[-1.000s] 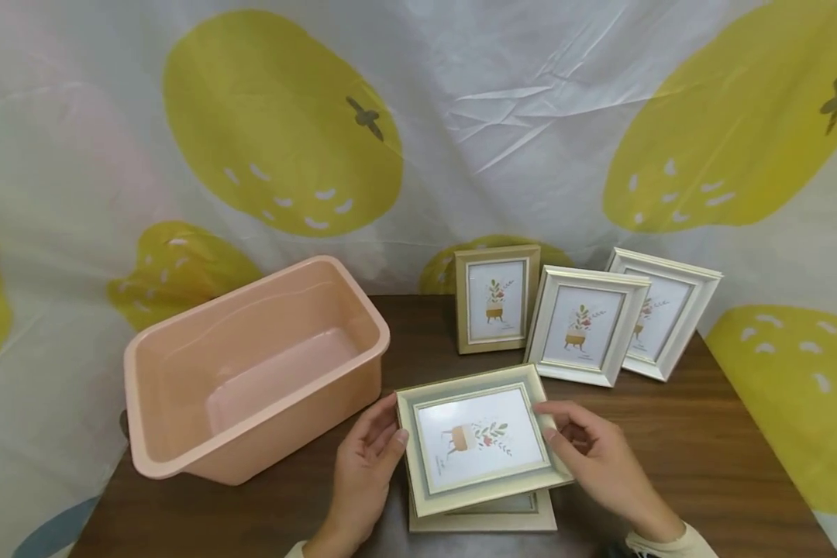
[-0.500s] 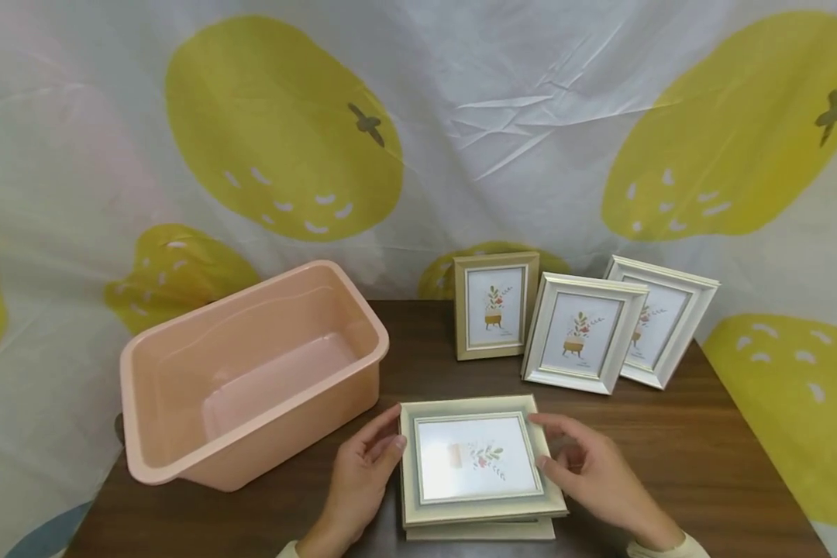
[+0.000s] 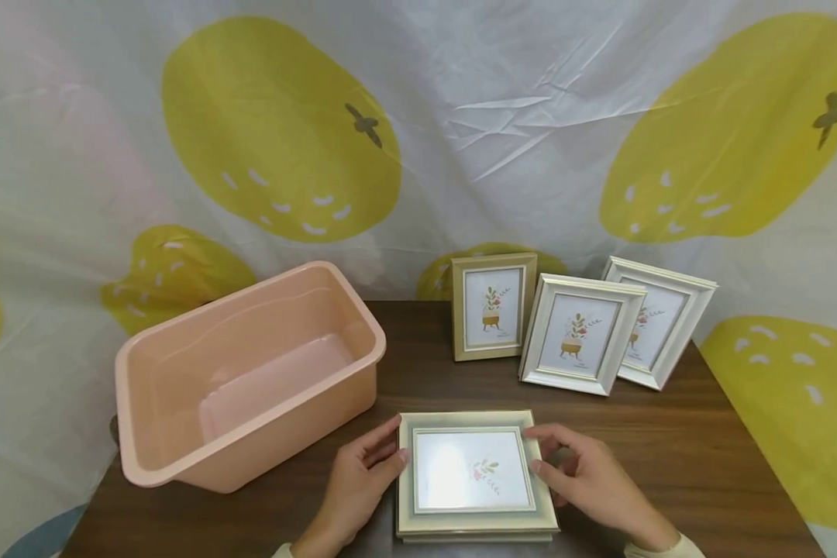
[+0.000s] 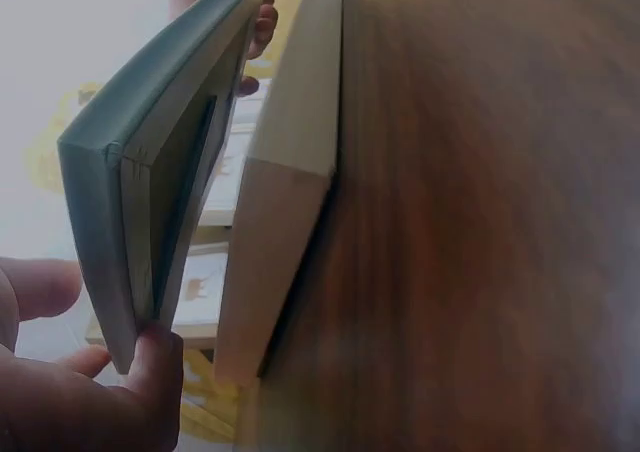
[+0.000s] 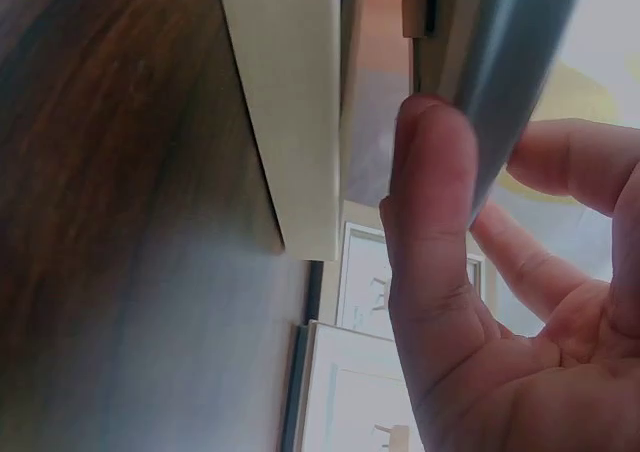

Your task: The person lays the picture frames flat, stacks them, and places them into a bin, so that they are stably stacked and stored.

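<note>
Between both hands lies a blue-green and cream picture frame (image 3: 474,469), turned sideways with its glass up and glare on the print. My left hand (image 3: 363,480) pinches its left edge; my right hand (image 3: 593,480) pinches the right edge between thumb and fingers. Directly beneath it, a pale wooden-toned picture frame (image 3: 477,537) rests flat on the table, mostly covered in the head view. In the left wrist view, a gap separates the held frame from the lower frame (image 4: 285,172). The right wrist view shows my thumb (image 5: 430,192) along the held frame's side.
A pink plastic tub (image 3: 251,457) stands to the left, nothing inside it. Behind the hands, a tan picture frame (image 3: 458,310) and two white ones, a front frame (image 3: 530,333) and a rear frame (image 3: 690,325), stand upright. A lemon-patterned cloth (image 3: 488,155) hangs behind the table (image 3: 711,465).
Both hands have lowered the blue-green frame toward the body and turned it from a slant to nearly square over the lower frame. The tub and the standing frames have stayed put.
</note>
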### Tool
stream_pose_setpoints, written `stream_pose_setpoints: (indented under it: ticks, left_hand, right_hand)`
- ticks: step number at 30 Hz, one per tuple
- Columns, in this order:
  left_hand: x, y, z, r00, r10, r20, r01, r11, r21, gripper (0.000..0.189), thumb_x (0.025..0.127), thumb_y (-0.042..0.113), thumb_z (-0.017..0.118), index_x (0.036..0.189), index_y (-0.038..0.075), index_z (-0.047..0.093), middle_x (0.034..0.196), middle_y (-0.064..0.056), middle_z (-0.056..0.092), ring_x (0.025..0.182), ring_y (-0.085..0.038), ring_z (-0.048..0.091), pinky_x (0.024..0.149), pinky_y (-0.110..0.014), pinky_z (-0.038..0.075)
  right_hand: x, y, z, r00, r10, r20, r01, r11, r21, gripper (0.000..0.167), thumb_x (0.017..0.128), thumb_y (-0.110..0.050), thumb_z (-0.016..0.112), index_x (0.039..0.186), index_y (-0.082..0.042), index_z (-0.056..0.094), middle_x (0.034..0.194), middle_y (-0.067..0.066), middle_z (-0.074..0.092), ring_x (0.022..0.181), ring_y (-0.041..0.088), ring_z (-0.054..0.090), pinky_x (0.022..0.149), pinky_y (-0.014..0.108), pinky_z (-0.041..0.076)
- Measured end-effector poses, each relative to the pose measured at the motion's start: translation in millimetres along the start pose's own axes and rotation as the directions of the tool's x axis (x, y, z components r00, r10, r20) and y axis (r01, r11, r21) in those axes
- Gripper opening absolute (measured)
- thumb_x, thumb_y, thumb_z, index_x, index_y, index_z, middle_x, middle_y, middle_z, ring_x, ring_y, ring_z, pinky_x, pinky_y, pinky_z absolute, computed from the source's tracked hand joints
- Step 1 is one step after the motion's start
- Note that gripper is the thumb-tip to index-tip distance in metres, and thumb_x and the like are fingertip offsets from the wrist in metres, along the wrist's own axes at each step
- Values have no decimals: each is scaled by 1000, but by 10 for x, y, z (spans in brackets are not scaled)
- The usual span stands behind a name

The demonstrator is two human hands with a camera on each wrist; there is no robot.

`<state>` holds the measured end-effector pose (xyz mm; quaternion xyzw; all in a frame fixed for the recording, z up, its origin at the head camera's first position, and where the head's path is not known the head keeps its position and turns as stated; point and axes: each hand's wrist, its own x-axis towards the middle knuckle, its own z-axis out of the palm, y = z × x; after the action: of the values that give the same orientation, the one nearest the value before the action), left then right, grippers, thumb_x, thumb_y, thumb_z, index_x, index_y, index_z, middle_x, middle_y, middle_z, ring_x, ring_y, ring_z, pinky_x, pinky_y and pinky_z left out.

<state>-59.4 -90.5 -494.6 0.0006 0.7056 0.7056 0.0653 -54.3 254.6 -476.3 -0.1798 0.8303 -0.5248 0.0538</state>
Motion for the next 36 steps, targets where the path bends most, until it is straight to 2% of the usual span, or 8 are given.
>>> stream_pose_setpoints:
  ticks: [8,14,22,30,36]
  left_hand:
    - [1,-52,-58,999,2,43,-4,999,48,55,94,9,78,147,5,61,146,-24,63,128,-37,65,95,-21,56]
    - [25,-68,-68,998,2,61,-7,998,68,56,94,9,79,147,5,61,146,-23,63,128,-37,65,96,-21,56]
    - [37,-82,-58,997,4,77,-12,995,102,57,92,11,81,145,5,62,142,-21,67,128,-35,65,97,-19,54]
    - [31,-96,-57,996,-19,82,10,993,117,57,92,11,80,146,5,61,144,-22,65,131,-36,63,95,-21,57]
    - [43,-118,-64,995,-39,89,24,987,160,58,93,14,80,147,10,62,145,-19,65,133,-35,62,93,-19,57]
  right_hand:
    - [2,72,12,997,56,57,-57,998,8,41,97,-8,75,137,-4,63,101,16,67,57,7,67,50,36,61]
    - [10,91,2,995,75,64,-75,997,-7,42,97,-9,76,137,-5,64,101,16,67,57,7,67,50,34,60]
    - [-6,97,-14,998,39,54,-33,993,-111,47,95,-9,78,140,-7,64,97,10,68,55,3,63,48,27,56]
    - [-11,141,-26,998,4,70,6,991,-137,56,96,-13,79,147,-7,57,98,9,66,54,-1,61,46,25,54]
    - [7,171,-40,997,13,81,-1,990,-140,54,95,-16,80,145,-9,59,96,6,68,54,0,62,46,25,54]
